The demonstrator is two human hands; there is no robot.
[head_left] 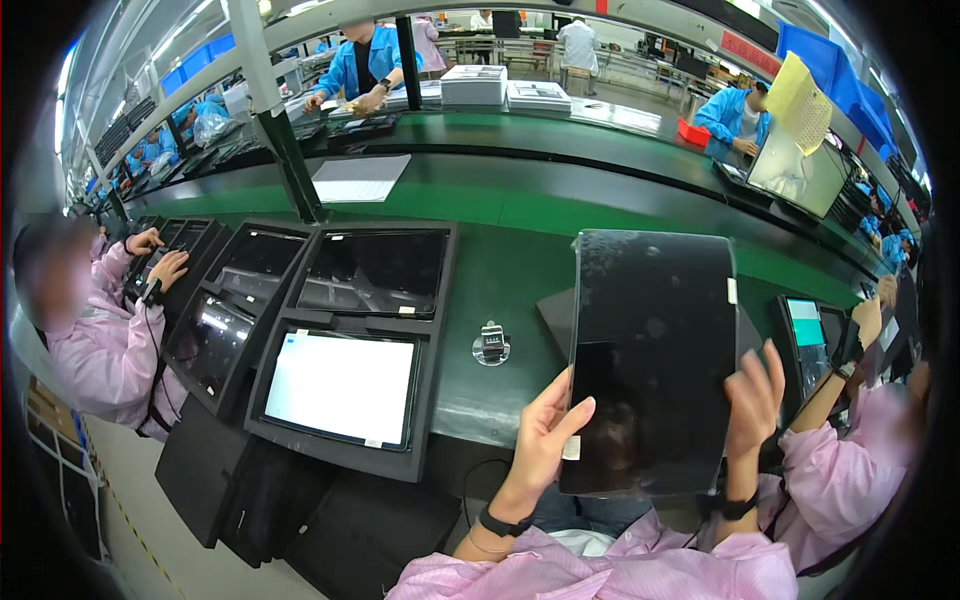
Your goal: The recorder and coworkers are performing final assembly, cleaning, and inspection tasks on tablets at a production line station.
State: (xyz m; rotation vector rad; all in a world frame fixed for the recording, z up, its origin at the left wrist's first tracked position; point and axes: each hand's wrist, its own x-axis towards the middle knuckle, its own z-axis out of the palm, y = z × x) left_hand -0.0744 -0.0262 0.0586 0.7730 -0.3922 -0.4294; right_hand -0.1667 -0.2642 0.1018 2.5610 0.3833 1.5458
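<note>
A black tablet (pixel 650 350) with glossy film and small pale tabs at its sides stands upright before me, its dark screen side showing. My left hand (pixel 545 435) grips its lower left edge, the thumb on the front and the fingers behind. Beside the right edge, my right hand (pixel 753 400) has its fingers stretched apart and slightly blurred; any contact with the edge is unclear. To the left, a tablet with a lit white screen (pixel 342 388) lies in a black foam tray (pixel 432 400). Behind it, a dark tablet (pixel 373 270) lies in another compartment.
A small square device on a round clear base (pixel 491 345) stands on the green bench (pixel 480 400). More trayed tablets (pixel 210 340) lie left, beside a pink-sleeved co-worker. Another works close on my right. A metal post (pixel 285 160) and paper sheets (pixel 360 178) are farther back.
</note>
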